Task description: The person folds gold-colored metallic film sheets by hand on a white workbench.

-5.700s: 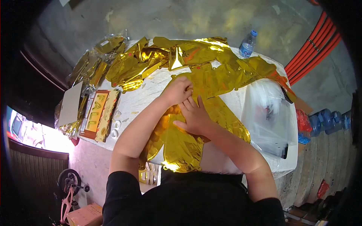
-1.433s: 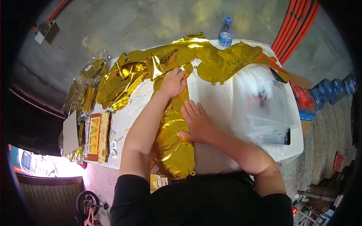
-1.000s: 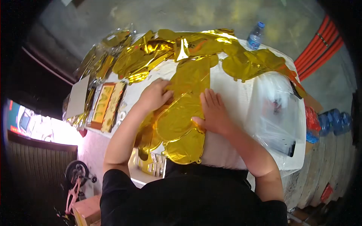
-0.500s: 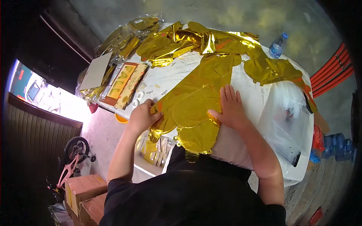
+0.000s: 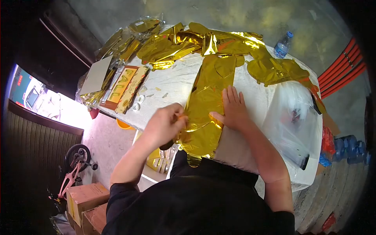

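Observation:
A flat gold foil balloon [image 5: 207,98] lies lengthwise on the white-covered table [image 5: 168,78], its near end at the front edge by my body. My left hand [image 5: 166,123] pinches the left edge of this foil, with the fingers closed and slightly blurred. My right hand [image 5: 235,107] lies flat on the foil's right edge, fingers stretched out and thumb spread to the left. More gold foil [image 5: 231,43] is heaped along the far side of the table. Another gold foil piece [image 5: 278,70] lies to the right of it.
A clear plastic bag [image 5: 290,121] lies on the right, with a water bottle [image 5: 282,46] beyond. At left are a "FALL" sign [image 5: 119,88], white tape rolls [image 5: 137,102] and wrapped foil packs [image 5: 113,45]. Cardboard boxes [image 5: 86,196] and a bicycle [image 5: 72,168] stand on the floor.
My left hand has moved right, folding the foil's left part inward so that the piece looks narrower. My right hand stays flat on the foil. The view has shifted slightly.

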A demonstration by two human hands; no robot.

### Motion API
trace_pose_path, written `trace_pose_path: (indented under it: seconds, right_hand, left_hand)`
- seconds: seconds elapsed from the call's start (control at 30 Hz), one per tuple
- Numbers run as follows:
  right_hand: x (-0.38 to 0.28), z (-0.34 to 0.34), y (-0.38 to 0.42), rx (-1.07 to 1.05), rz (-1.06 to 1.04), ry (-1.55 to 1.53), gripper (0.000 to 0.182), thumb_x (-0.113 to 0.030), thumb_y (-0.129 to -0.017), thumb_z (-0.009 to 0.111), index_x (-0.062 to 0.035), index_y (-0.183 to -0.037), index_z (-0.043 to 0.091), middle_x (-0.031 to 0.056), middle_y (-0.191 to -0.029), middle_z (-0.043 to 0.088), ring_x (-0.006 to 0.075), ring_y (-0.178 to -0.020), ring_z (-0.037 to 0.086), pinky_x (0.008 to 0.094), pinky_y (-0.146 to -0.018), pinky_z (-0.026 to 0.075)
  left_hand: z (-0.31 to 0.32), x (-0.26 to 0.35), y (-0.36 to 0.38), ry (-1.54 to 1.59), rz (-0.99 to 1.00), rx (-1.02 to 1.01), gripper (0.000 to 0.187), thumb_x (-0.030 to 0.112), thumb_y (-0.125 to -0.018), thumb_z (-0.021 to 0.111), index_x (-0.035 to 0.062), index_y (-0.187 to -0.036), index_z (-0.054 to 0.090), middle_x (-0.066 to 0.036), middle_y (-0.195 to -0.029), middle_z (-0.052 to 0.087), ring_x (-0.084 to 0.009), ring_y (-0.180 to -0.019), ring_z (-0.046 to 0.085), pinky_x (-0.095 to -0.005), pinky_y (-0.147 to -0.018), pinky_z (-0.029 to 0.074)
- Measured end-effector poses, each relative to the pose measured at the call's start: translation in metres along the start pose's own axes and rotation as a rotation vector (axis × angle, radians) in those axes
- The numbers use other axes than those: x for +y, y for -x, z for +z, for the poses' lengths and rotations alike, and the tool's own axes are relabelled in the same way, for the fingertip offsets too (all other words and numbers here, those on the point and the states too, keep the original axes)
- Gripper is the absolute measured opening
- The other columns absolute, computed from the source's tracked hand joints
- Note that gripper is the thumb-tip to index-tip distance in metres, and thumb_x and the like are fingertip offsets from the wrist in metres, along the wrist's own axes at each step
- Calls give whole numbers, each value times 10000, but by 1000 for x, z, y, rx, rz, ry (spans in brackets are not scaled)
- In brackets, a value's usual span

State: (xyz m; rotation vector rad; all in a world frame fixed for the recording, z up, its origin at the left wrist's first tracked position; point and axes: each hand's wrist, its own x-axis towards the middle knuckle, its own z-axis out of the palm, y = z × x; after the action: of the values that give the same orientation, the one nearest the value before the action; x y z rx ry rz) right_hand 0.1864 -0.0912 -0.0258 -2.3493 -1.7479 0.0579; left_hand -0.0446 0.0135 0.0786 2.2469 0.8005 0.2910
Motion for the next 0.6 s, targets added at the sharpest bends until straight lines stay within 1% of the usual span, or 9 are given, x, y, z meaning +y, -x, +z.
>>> trace_pose_path:
  seconds: [0.13, 0.23, 0.3, 0.37, 0.43, 0.5, 0.53, 0.57, 0.6]
  right_hand:
    - [-1, -1, -1, -15, 16, 15, 986, -632, -809, 538, 60, -1428, 205, 266, -1494, 188, 353, -1420, 122, 509, -1142, 79]
    - [-2, -5, -1, -46, 23, 1, 966, -586, -810, 564, 52, -1435, 196, 254, -1505, 171, 348, -1425, 110, 505, -1145, 74]
    - [-3, -7, -1, -85, 25, 49, 925, -510, -813, 589, 43, -1440, 193, 244, -1516, 153, 344, -1429, 102, 502, -1146, 72]
    - [-3, -7, -1, -81, 29, 39, 913, -481, -811, 594, 41, -1442, 190, 243, -1517, 148, 344, -1429, 101, 501, -1147, 70]
    - [-3, -6, -1, -84, 36, 24, 901, -451, -809, 600, 39, -1444, 188, 242, -1519, 143, 344, -1430, 100, 500, -1147, 68]
    - [-2, -3, -1, -58, 29, 17, 901, -441, -804, 602, 37, -1444, 186, 242, -1518, 145, 345, -1428, 106, 503, -1146, 68]
    - [-2, -3, -1, -60, 26, 16, 901, -441, -804, 602, 37, -1444, 186, 242, -1518, 145, 345, -1428, 106, 503, -1146, 68]
    - [-3, -4, -1, -64, 27, 16, 906, -438, -802, 604, 36, -1446, 180, 243, -1518, 146, 345, -1428, 106, 500, -1147, 68]
    - [-3, -5, -1, -65, 29, 18, 911, -435, -799, 607, 35, -1448, 175, 243, -1518, 146, 344, -1428, 105, 497, -1148, 68]
  left_hand:
    - [27, 10, -3, -145, 208, -106, 205, 187, -844, 621, -14, -862, 582, -196, -757, 599, -340, -653, 592, -413, -636, 468]
    - [42, 2, -12, -146, 264, -239, 219, 199, -844, 623, -16, -859, 583, -204, -796, 596, -357, -707, 585, -423, -665, 464]
    - [36, 3, -18, -104, 261, -263, 222, 206, -868, 611, -15, -886, 593, -164, -786, 600, -314, -701, 594, -383, -659, 469]
    - [24, 0, -30, 357, 1, -450, 195, 184, -904, 577, -6, -938, 607, -110, -793, 611, -258, -710, 595, -335, -673, 474]
    - [26, -23, -44, 447, 60, -355, 184, 152, -924, 556, -12, -990, 608, -83, -861, 620, -206, -772, 589, -293, -701, 470]
    - [21, -36, -57, 54, 232, -5, 177, 114, -910, 563, -35, -998, 600, -123, -995, 624, -232, -904, 581, -321, -798, 468]
    - [24, -49, -63, -77, 378, 19, 220, 95, -895, 569, -44, -1063, 596, -162, -1154, 592, -292, -1094, 535, -371, -934, 432]
    - [30, -60, -67, -77, 374, 19, 220, 95, -895, 569, -44, -1063, 596, -162, -1154, 592, -292, -1094, 535, -371, -934, 432]
    - [33, -64, -70, -95, 482, -27, 288, 124, -898, 564, -19, -1148, 569, -170, -1245, 543, -316, -1190, 469, -401, -1005, 371]
